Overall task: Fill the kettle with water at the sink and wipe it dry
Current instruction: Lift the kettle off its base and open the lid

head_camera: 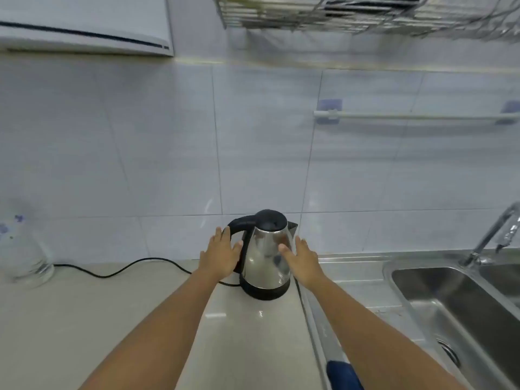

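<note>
A steel kettle [266,254] with a black lid, handle and base stands upright on the pale counter [112,319] near the wall. Its handle points left. My left hand [221,253] hovers at the handle with fingers spread, holding nothing. My right hand [304,257] is spread just right of the kettle's body, close to it or lightly touching. A steel sink [461,299] lies to the right, with a chrome tap [489,235] at its back.
A black power cord [118,270] runs left from the kettle's base along the counter. A clear glass jar [25,257] stands at the far left. A towel rail [416,116] and a dish rack [365,15] hang on the tiled wall. A blue-handled item [342,374] lies at the sink's edge.
</note>
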A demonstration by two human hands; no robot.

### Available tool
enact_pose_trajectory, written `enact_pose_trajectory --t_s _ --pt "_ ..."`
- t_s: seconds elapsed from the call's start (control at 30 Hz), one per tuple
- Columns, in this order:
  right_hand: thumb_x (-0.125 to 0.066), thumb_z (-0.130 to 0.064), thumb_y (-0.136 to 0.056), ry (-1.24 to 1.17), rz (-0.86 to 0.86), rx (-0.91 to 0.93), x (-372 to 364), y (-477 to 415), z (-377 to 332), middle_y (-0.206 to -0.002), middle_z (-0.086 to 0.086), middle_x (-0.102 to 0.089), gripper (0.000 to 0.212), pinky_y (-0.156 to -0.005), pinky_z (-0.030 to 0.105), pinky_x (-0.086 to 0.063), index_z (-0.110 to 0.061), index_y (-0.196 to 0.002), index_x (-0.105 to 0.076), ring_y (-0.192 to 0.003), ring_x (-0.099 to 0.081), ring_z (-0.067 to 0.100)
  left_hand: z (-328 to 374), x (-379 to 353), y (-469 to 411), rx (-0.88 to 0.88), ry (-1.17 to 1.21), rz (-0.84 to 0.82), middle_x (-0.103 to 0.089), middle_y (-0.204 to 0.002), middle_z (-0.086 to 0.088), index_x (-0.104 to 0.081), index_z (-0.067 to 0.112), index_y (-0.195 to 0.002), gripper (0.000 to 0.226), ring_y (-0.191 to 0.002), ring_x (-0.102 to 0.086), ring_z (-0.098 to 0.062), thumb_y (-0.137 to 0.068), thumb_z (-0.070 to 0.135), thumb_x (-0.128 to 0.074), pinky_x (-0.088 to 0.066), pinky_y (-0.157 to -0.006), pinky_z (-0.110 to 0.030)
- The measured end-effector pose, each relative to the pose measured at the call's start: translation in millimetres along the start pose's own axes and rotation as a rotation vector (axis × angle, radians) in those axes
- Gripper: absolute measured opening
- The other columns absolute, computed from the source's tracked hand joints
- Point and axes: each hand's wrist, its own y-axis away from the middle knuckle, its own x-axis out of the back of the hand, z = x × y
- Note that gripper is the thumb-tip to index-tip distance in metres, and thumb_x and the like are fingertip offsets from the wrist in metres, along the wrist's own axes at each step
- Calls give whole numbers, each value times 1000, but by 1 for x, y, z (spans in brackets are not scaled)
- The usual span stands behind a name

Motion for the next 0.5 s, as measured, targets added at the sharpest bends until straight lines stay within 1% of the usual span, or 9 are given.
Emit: enact_pose_trajectory --t_s 0.07,0.13,0.23,0.3,0.33,0.37,0.43,0.47,0.5 --pt "-44 -60 -95 -85 20 -62 -7 -13 0 -163 7 -20 79 -117 53 -24 -22 -157 -13 -149 -17 34 -5 -3 -15 21 120 22 -7 -164 -6 -14 19 -156 64 -149 -12 -24 -102 46 -34 -19 -117 -52" --pt "-46 -63 -92 -251 7 -103 -11 -18 0 -159 8 -30 78 -117 52 -26 -27 -155 -18 -146 -26 33 -8 -7 -25 14 236 32 -16 -163 -5 -17 19 -155 65 -147 -21 -23 -101 49 -37 -22 -116 -43" --pt "-48 -65 -89 -432 -17 -111 -20 -33 4 -155 3 -39 79 -117 49 -28 -28 -154 -22 -141 -37 28 -13 -17 -46 16 400 55 -29 -158 0 -21 18 -155 70 -144 -29 -20 -98 54 -39 -25 -112 -34" --pt "-50 -69 -84 -516 -24 -91 -25 -40 8 -150 -2 -45 81 -116 47 -31 -29 -152 -28 -137 -43 23 -17 -22 -56 24 492 83 -45 -147 2 -35 19 -148 64 -136 -41 -20 -97 56 -40 -34 -105 -27" --pt "-51 -71 -80 -552 -28 -89 -27 -43 9 -147 -4 -49 82 -113 42 -36 -31 -150 -32 -133 -47 20 -19 -24 -61 30 532 92 -53 -134 7 -44 20 -139 57 -127 -48 -18 -96 57 -41 -38 -96 -21" --pt "-51 -71 -79 -578 -30 -90 -29 -45 9 -144 -7 -51 82 -106 32 -43 -32 -148 -34 -128 -50 16 -19 -27 -64 39 568 108 -58 -121 11 -48 23 -129 48 -117 -54 -14 -95 57 -42 -40 -85 -15" --pt "-51 -69 -81 -619 -17 -104 -34 -47 8 -137 -9 -51 74 -76 9 -49 -34 -144 -36 -115 -53 10 -19 -32 -68 42 627 147 -57 -106 14 -48 25 -117 39 -102 -57 -5 -95 57 -45 -38 -71 -11" --pt "-51 -71 -80 -638 1 -109 -38 -48 8 -134 -10 -52 70 -69 6 -47 -36 -139 -38 -110 -53 7 -20 -35 -70 38 645 167 -57 -104 14 -48 24 -115 38 -99 -57 -2 -94 56 -46 -39 -69 -11" --pt "-51 -73 -76 -650 26 -108 -42 -50 9 -131 -11 -53 67 -71 8 -45 -40 -133 -38 -109 -53 6 -21 -38 -71 32 658 186 -57 -104 13 -48 23 -114 37 -96 -56 0 -94 55 -48 -40 -68 -10"
